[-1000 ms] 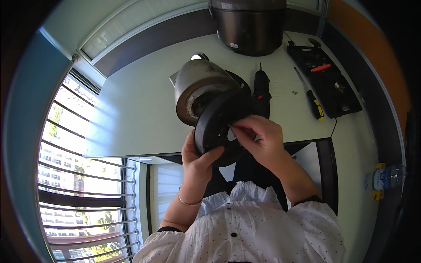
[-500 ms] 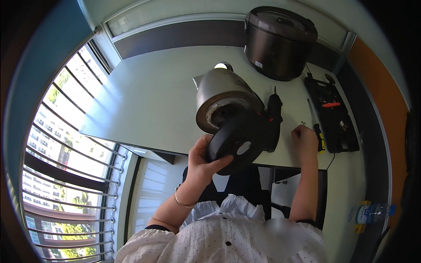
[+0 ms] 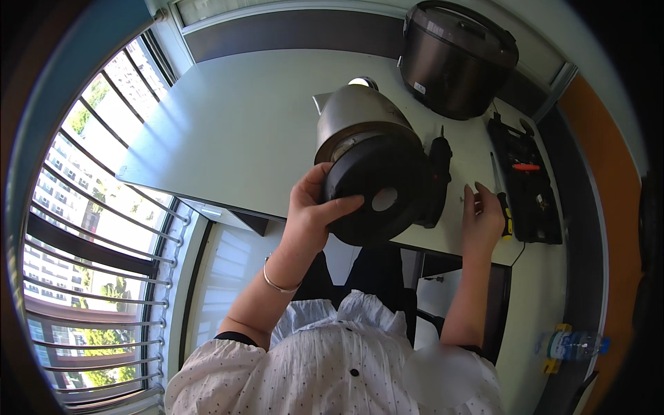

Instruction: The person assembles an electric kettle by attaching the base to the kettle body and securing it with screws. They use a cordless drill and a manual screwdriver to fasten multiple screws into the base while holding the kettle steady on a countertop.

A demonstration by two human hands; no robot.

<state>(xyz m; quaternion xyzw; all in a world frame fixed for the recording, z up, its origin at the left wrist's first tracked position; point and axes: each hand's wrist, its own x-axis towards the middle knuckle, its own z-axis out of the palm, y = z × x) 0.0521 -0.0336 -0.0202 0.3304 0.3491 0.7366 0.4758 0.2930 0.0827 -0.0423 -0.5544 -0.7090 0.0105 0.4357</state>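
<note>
A metal electric kettle [image 3: 363,114] lies tipped on the white table with its underside toward me. My left hand [image 3: 312,207] grips the rim of a round black kettle base cover [image 3: 360,218], which has a pale oval in its middle. The cover hides most of the kettle's underside. My right hand [image 3: 484,220] rests over the table to the right, its fingers loosely bent and a little apart, with nothing visible in them. Small bits, perhaps screws [image 3: 463,199], lie by its fingertips. Between hand and kettle lies a black electric screwdriver [image 3: 440,155] with a thin bit.
A yellow-and-black screwdriver [image 3: 507,214] lies right of my right hand, beside an open black tool case [image 3: 529,194] holding a red-handled tool [image 3: 526,167]. A large brown rice cooker [image 3: 456,66] stands at the back. A plastic bottle [image 3: 574,345] is at lower right; a barred window [image 3: 97,228] is at left.
My left hand has raised and turned the black cover, so it covers more of the kettle's underside. My right hand's fingers have spread from a closer pinch. The whole view has shifted slightly.
</note>
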